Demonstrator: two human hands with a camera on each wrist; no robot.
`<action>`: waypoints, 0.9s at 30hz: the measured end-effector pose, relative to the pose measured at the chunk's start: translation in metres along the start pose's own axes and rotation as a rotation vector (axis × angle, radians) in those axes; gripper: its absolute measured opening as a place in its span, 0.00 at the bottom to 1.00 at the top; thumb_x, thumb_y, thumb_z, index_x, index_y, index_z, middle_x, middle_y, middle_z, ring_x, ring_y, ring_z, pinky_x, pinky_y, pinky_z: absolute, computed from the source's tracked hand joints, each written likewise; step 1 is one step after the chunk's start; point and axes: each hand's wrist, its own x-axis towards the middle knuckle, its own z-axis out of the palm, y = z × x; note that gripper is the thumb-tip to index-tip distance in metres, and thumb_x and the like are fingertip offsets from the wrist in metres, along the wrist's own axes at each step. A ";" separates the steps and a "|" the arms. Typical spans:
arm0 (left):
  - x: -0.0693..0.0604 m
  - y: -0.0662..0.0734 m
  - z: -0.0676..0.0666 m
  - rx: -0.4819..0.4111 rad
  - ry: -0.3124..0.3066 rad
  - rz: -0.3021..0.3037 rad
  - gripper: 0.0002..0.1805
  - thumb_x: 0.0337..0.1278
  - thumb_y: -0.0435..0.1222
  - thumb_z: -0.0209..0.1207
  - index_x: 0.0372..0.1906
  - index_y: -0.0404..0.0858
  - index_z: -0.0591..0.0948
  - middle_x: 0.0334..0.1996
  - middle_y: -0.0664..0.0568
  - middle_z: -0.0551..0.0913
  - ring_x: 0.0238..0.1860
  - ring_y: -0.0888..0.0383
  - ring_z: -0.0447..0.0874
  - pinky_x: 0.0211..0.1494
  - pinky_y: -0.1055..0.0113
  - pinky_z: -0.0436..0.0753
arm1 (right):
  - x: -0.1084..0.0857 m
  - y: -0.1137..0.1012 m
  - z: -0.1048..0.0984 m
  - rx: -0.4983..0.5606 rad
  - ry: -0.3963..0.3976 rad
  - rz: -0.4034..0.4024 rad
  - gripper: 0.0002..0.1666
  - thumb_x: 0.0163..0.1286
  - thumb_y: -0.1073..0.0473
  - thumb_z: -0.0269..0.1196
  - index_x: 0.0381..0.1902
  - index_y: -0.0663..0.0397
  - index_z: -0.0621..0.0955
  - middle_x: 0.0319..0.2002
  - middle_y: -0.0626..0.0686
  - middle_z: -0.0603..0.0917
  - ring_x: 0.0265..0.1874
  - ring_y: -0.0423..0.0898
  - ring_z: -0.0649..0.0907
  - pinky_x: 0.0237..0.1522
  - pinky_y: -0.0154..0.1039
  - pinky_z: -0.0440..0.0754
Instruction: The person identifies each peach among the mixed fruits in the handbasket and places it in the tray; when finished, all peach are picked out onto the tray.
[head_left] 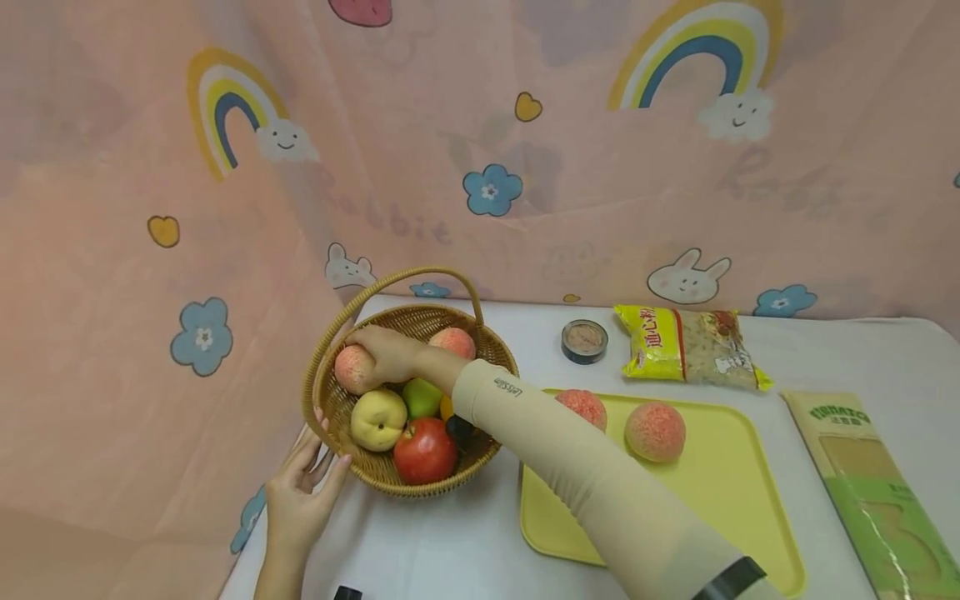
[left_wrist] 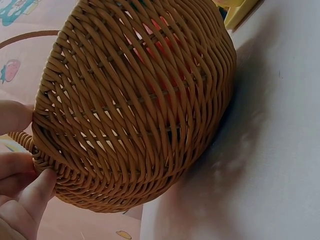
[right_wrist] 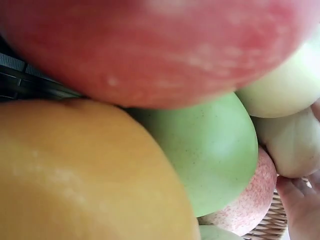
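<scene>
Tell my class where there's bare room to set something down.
Free: the tray right of its peaches; the table in front of the basket, left of the tray. Crowded: the basket, holding fruit, a sleeve over it.

One basket (head_left: 390, 488), one tray (head_left: 712, 492), two packets (head_left: 701, 346)

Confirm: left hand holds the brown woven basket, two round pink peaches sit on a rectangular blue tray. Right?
Colour is wrong: the rectangular tray is yellow, per the head view. Two round pink peaches sit on it, and the left hand holds the woven basket.
</scene>
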 end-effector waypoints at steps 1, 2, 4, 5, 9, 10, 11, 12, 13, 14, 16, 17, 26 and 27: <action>0.000 0.000 0.000 -0.002 -0.002 0.000 0.32 0.40 0.11 0.61 0.58 0.18 0.70 0.62 0.24 0.65 0.66 0.66 0.67 0.56 0.75 0.77 | -0.001 0.000 0.000 -0.007 0.005 0.006 0.41 0.59 0.51 0.68 0.67 0.57 0.66 0.63 0.54 0.71 0.62 0.46 0.72 0.63 0.34 0.75; 0.000 0.000 0.001 -0.002 -0.002 0.000 0.32 0.39 0.11 0.61 0.58 0.18 0.70 0.62 0.24 0.65 0.66 0.66 0.67 0.56 0.76 0.77 | -0.001 0.000 0.000 -0.012 0.011 0.011 0.41 0.59 0.51 0.68 0.67 0.56 0.66 0.63 0.53 0.72 0.62 0.46 0.72 0.63 0.34 0.75; 0.000 0.001 0.002 -0.008 -0.005 0.001 0.32 0.40 0.11 0.61 0.58 0.18 0.70 0.62 0.24 0.66 0.66 0.66 0.67 0.57 0.76 0.77 | -0.003 0.001 -0.001 -0.016 0.028 0.013 0.40 0.58 0.51 0.69 0.66 0.56 0.67 0.62 0.52 0.73 0.61 0.45 0.73 0.62 0.33 0.75; 0.001 0.001 0.002 -0.004 -0.006 0.004 0.32 0.39 0.11 0.61 0.58 0.18 0.70 0.62 0.24 0.66 0.66 0.65 0.67 0.57 0.76 0.77 | -0.004 0.002 -0.002 -0.004 0.039 0.008 0.40 0.58 0.51 0.69 0.65 0.56 0.68 0.62 0.52 0.74 0.60 0.45 0.74 0.61 0.32 0.76; 0.001 0.001 0.003 0.001 -0.009 0.006 0.32 0.39 0.11 0.61 0.58 0.18 0.70 0.62 0.24 0.66 0.66 0.65 0.67 0.57 0.76 0.77 | -0.008 0.003 -0.007 0.105 0.089 -0.053 0.38 0.55 0.53 0.71 0.62 0.55 0.71 0.57 0.51 0.77 0.54 0.43 0.77 0.54 0.30 0.80; 0.001 0.001 0.003 0.002 -0.010 0.006 0.32 0.39 0.11 0.61 0.58 0.18 0.70 0.62 0.24 0.66 0.66 0.64 0.67 0.57 0.76 0.77 | -0.009 0.003 -0.008 0.126 0.094 -0.063 0.37 0.55 0.52 0.71 0.62 0.54 0.71 0.57 0.51 0.76 0.53 0.43 0.77 0.53 0.30 0.80; 0.002 0.002 0.002 0.006 -0.010 0.005 0.32 0.40 0.11 0.61 0.58 0.18 0.70 0.62 0.24 0.66 0.66 0.64 0.67 0.57 0.76 0.77 | -0.010 0.003 -0.010 0.145 0.095 -0.067 0.38 0.55 0.52 0.71 0.62 0.53 0.71 0.56 0.51 0.76 0.52 0.43 0.77 0.51 0.30 0.81; 0.002 0.003 0.002 0.003 -0.011 0.005 0.32 0.40 0.11 0.61 0.58 0.18 0.70 0.62 0.24 0.66 0.66 0.64 0.67 0.57 0.76 0.77 | -0.011 0.002 -0.012 0.152 0.094 -0.069 0.38 0.55 0.52 0.71 0.62 0.52 0.71 0.56 0.51 0.75 0.52 0.43 0.77 0.50 0.30 0.81; 0.002 0.003 0.001 0.004 -0.012 0.006 0.32 0.39 0.11 0.61 0.58 0.18 0.70 0.62 0.24 0.66 0.66 0.64 0.67 0.57 0.76 0.77 | -0.012 0.002 -0.013 0.152 0.088 -0.065 0.38 0.55 0.51 0.71 0.63 0.51 0.71 0.56 0.52 0.75 0.51 0.43 0.77 0.50 0.30 0.81; 0.001 0.004 0.001 0.006 -0.011 0.006 0.32 0.39 0.11 0.61 0.58 0.18 0.70 0.62 0.24 0.66 0.66 0.64 0.67 0.57 0.76 0.77 | -0.013 0.000 -0.015 0.142 0.084 -0.059 0.39 0.55 0.51 0.71 0.64 0.51 0.71 0.56 0.53 0.73 0.52 0.44 0.76 0.50 0.31 0.81; 0.001 0.004 0.000 0.012 -0.010 0.004 0.32 0.40 0.11 0.61 0.58 0.18 0.70 0.62 0.25 0.66 0.66 0.65 0.67 0.57 0.76 0.77 | -0.016 -0.003 -0.018 0.121 0.078 -0.045 0.40 0.55 0.51 0.71 0.65 0.51 0.69 0.56 0.54 0.71 0.52 0.45 0.75 0.51 0.33 0.81; 0.001 0.004 -0.001 0.021 -0.008 0.004 0.32 0.40 0.11 0.61 0.58 0.18 0.70 0.62 0.26 0.66 0.66 0.65 0.67 0.57 0.76 0.77 | -0.018 -0.005 -0.020 0.116 0.078 -0.043 0.41 0.55 0.51 0.71 0.65 0.51 0.69 0.56 0.54 0.71 0.52 0.45 0.75 0.52 0.33 0.81; 0.001 0.009 -0.002 0.062 0.004 -0.060 0.32 0.41 0.14 0.63 0.59 0.21 0.71 0.63 0.30 0.67 0.65 0.68 0.68 0.55 0.77 0.77 | -0.058 -0.018 -0.045 0.210 0.045 -0.101 0.40 0.53 0.56 0.72 0.63 0.48 0.68 0.57 0.47 0.75 0.51 0.38 0.77 0.50 0.26 0.80; 0.001 0.010 -0.002 0.068 0.005 -0.065 0.32 0.41 0.14 0.63 0.59 0.21 0.71 0.63 0.31 0.67 0.65 0.68 0.68 0.55 0.77 0.77 | -0.065 -0.019 -0.048 0.221 0.038 -0.107 0.40 0.54 0.56 0.72 0.63 0.48 0.67 0.57 0.46 0.75 0.51 0.38 0.77 0.51 0.25 0.80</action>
